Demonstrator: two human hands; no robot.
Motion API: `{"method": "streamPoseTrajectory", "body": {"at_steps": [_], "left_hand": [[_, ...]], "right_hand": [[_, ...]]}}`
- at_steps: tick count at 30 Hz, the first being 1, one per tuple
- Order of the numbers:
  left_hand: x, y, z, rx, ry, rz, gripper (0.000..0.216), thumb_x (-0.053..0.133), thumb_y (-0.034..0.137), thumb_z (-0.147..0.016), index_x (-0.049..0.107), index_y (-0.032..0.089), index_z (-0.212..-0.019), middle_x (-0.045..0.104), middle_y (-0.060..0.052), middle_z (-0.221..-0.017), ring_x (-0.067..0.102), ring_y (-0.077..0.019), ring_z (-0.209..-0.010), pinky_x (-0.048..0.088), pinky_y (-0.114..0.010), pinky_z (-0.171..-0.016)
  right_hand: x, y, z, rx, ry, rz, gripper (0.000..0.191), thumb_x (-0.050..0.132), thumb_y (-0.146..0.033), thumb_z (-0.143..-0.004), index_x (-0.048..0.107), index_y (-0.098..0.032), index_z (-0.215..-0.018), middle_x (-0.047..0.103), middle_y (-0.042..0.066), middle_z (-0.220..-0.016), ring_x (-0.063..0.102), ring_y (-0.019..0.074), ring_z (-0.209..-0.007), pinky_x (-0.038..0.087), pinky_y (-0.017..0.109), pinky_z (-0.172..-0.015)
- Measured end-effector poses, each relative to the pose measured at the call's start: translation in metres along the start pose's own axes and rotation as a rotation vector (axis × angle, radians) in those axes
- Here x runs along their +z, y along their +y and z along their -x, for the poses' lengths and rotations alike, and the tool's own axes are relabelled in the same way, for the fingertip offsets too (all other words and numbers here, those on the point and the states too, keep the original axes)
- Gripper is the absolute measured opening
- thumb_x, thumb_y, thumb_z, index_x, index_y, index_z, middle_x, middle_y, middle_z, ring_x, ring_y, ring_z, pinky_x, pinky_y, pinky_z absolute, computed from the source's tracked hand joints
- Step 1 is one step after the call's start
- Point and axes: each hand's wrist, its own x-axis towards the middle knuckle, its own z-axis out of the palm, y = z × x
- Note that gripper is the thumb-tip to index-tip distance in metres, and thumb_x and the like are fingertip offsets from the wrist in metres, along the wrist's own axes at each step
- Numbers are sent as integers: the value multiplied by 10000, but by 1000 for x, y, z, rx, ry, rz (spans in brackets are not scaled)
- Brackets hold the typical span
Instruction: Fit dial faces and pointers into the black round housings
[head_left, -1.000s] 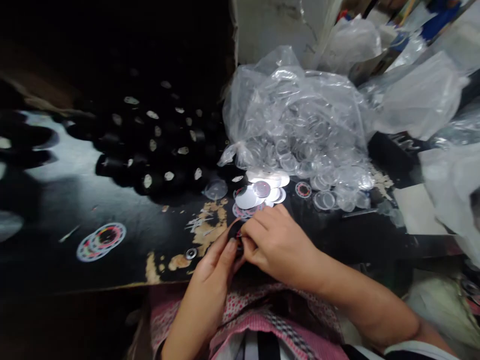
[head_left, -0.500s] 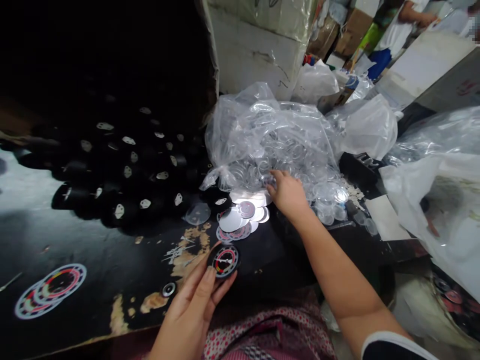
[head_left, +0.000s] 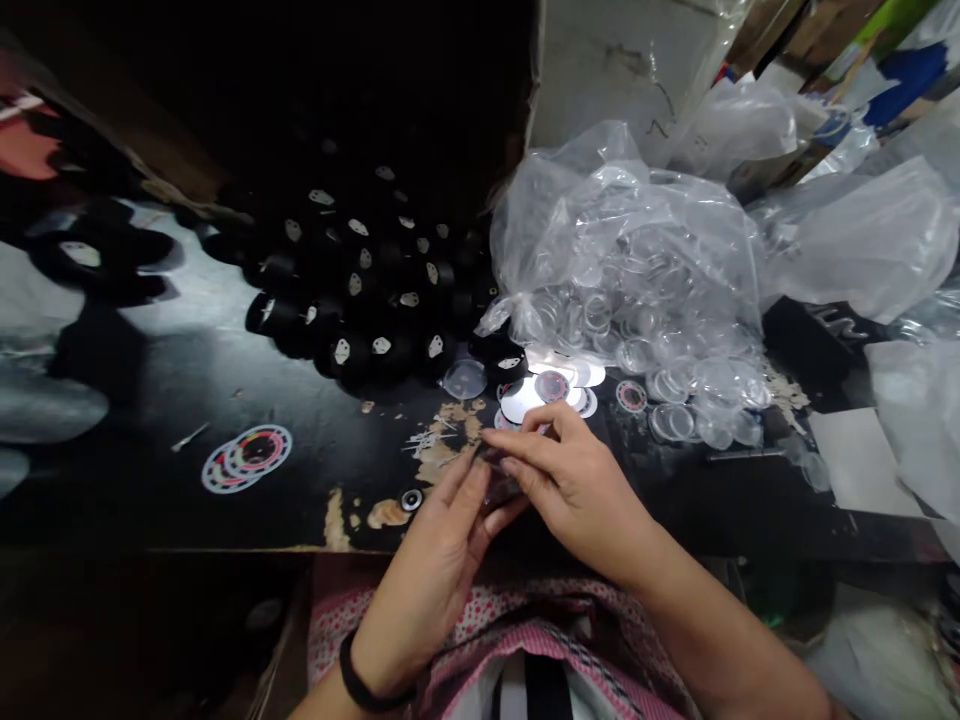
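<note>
My left hand [head_left: 448, 540] grips a round black dial gauge [head_left: 499, 488] low over the table's front part. Over the gauge, my right hand [head_left: 581, 482] has its thumb and fingers closed at the rim, on what looks like a clear plastic cover; the fingers hide most of it. The gauge's face is mostly covered. Just behind the hands lie white discs and printed dial discs [head_left: 551, 386]. A heap of round clear covers [head_left: 673, 422] spills from a clear plastic bag [head_left: 622, 215] beyond my right hand.
Several black gauge housings [head_left: 381, 350] are piled at the back left, before a dark box. Two printed dials [head_left: 247, 458] lie left on the black table [head_left: 187, 525]. Small pins [head_left: 431, 437] and a small ring [head_left: 412, 499] are near my left hand. White card [head_left: 862, 460] lies right.
My right hand has come back from the clear covers to the gauge in my left hand. The view has swung left, and a small printed disc now shows beside the heap.
</note>
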Motion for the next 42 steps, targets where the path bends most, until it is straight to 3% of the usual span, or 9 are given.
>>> {"method": "streamPoseTrajectory", "body": {"at_steps": [3,10,15,20,27,30,34,38,42], "left_hand": [[-4,-3,2,93,0,-164,350,751,398,-811,724,304,-1147,654,-28,-1348,597,-255,-1250,517,-351,-1017],[-4,1,11,291,56,-472,368,792,259,-762,756,303,-1126,705,-13,-1266,553,-251,-1304,369,-307,-1133],[-15,6,20,247,94,-474,342,812,295,-722,772,286,-1062,742,-18,-1177,634,-276,-1194,461,-332,-1057],[-28,11,38,242,319,-592,346,823,370,-690,772,293,-1024,768,-14,-1090,687,-311,-1076,536,-367,-953],[-126,21,88,194,601,-795,424,709,488,-789,684,290,-1162,676,-56,-1305,518,-349,-1326,371,-469,-1140],[-160,26,93,438,832,-1194,507,603,500,-845,613,230,-1274,503,-115,-1501,308,-359,-1467,179,-535,-1213],[-134,55,38,796,572,-1343,472,495,413,-941,523,234,-1376,587,-106,-1411,513,-260,-1337,352,-421,-1152],[-83,108,-42,722,522,-1277,527,548,477,-914,538,183,-1351,648,-157,-1304,641,-298,-1161,461,-453,-1042],[-62,129,-74,654,546,-1188,710,755,503,-757,553,149,-1337,648,-159,-1271,548,-426,-1237,294,-691,-1080]], "right_hand": [[5,-2,-3,19,-8,30,251,532,-242,-981,688,-233,-1178,571,75,-1163,597,160,-981,501,329,-901],[16,-2,-14,-13,160,267,502,234,-390,-1068,505,-187,-697,512,5,-625,451,142,-602,333,301,-635],[30,-6,-14,-48,138,262,557,230,-481,-1065,494,-191,-668,529,5,-614,452,135,-596,297,295,-630],[55,-20,-21,-173,103,277,595,182,-427,-1072,557,-180,-682,588,40,-643,499,161,-627,290,334,-672],[41,-21,-26,-48,-197,65,403,455,-441,-1024,631,-184,-768,667,1,-742,587,142,-698,330,287,-662],[29,-17,-26,74,-173,64,308,486,-331,-1015,627,-173,-791,663,10,-756,583,145,-696,335,278,-653],[38,-27,-28,-43,-370,30,251,536,-303,-996,647,-170,-813,700,12,-819,627,153,-777,356,284,-729],[43,-29,-20,28,-354,86,254,519,-296,-1005,670,-165,-849,727,29,-871,653,165,-824,380,289,-758],[24,-4,-14,88,-321,171,240,532,-299,-995,695,-169,-876,728,43,-883,662,176,-842,411,291,-772]]}}
